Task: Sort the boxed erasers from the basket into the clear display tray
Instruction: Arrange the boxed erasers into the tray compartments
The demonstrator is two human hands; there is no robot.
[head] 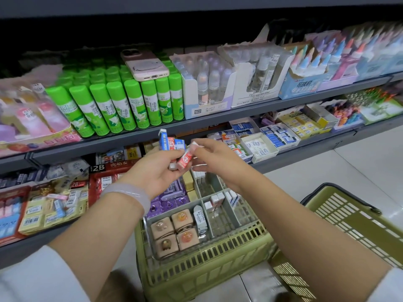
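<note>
Small glossy cardboard eraser boxes (172, 147) (blue and red) bunch in the left hand (157, 171)'s curled fingers; the right hand (214, 158) pinches a red one (185, 159) between them

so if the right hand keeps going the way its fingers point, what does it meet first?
The right hand points left, pinching the top of a red boxed eraser. Straight on, it would probably meet the left hand and the blue boxed erasers it holds; depth is unclear.

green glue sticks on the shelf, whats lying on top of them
A pink phone lies camera-side up across the tops of the glue sticks. The caps beneath it are hidden.
</note>
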